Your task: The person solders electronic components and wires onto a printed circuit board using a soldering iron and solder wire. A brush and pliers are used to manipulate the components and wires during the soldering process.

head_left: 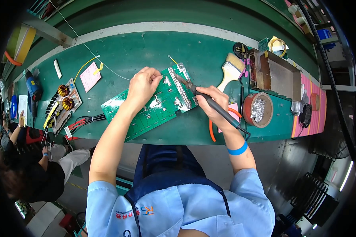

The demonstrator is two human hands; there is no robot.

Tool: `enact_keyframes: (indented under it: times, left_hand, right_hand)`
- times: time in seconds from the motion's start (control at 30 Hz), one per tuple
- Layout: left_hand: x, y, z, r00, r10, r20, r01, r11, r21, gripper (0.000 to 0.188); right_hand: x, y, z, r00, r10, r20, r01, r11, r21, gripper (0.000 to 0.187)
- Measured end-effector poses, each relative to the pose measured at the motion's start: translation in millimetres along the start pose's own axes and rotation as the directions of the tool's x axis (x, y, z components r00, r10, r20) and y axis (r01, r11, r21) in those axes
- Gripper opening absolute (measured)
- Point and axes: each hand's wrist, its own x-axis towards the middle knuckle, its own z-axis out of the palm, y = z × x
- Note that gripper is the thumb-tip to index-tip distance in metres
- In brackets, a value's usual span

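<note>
A green circuit board (156,112) lies solder side up at the middle of the bench, with shiny solder patches and a long silvery strip (180,90). My right hand (213,103) is wrapped round a soldering iron (221,110); its tip points to the strip's upper part. Above the board, my left hand (142,87) pinches a thin solder wire (114,72) that runs down from the upper left. The wire's end near the iron is too small to make out clearly. Bundled wires (91,119) stick out at the board's left.
At right are a brush (230,71), a round tub (263,110) of silvery scraps, a metal box (279,73) and orange-handled pliers (212,131). A board with copper coils (67,103), pink paper (90,77) and a blue tool (33,87) lie left. Another person (31,173) is at far left.
</note>
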Motion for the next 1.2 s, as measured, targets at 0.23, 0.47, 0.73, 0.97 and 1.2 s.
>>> enact_keyframes:
  times: [0.23,0.47,0.73,0.97,1.2]
  left_hand:
    - [-2,-1,0,0.999,-0.035,0.006,0.035,0.999,-0.025,0.007]
    - [-4,-1,-5,1.0,-0.02,-0.012,0.021,0.999,0.03,0.008]
    - [-5,0,-5,1.0,-0.002,-0.01,0.002,0.998,0.057,0.01]
    - [-5,0,-3,1.0,-0.002,-0.015,0.002,1.0,0.017,0.009]
    - [-7,-2,-3,1.0,0.012,-0.018,-0.013,0.998,-0.053,0.009]
  right_hand:
    - [-4,3,10,0.99,0.103,-0.097,-0.097,0.993,0.06,0.016]
    - [1,14,-5,0.973,0.226,-0.044,-0.211,0.951,0.226,0.016]
    - [18,11,-6,0.957,0.28,0.08,-0.29,0.931,0.222,0.015]
    - [23,8,0,0.949,0.307,0.069,-0.315,0.922,0.224,0.015]
    - [15,11,-8,0.959,0.281,-0.026,-0.261,0.918,0.299,0.016]
